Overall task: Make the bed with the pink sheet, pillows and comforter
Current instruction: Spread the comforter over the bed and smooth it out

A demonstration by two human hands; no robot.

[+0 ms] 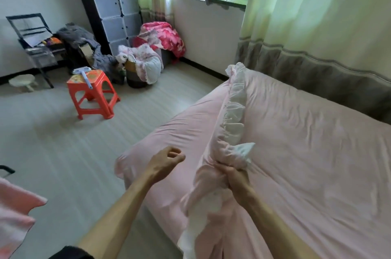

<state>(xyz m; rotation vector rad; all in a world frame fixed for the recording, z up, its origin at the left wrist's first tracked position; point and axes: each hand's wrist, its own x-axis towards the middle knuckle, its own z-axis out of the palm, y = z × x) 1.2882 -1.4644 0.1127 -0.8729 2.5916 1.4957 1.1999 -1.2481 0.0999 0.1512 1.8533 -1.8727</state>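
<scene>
Pillow (230,110), pink with a white frill, stands on edge through the middle of the frame. Its far corner is up near the curtain (317,26) and its near end is bunched in the right hand (237,178), whose fingers are clamped tight on the frilled edge. Gripped by one end like this, it runs lengthwise just above the bed, probably so it can be shaken out and laid flat. The left hand (167,161) hovers just left of it over the bed's near edge, fingers loosely curled and holding nothing; I judge it ready to take the pillow's other side.

The pink sheet (306,153) is already spread over the mattress across the right half of the frame, with shallow creases showing. The count is one pillow, one sheet and two hands. In the upper middle, a red-and-pink floral comforter (165,36) is heaped in the corner under the window, well apart from the bed, so that step looks not yet done. Near it, a basket (133,72) holds one more quilted piece. One orange stool (93,93) stands on the floor at left. Pink cloth (14,212) at the lower left edge is too cropped to name
</scene>
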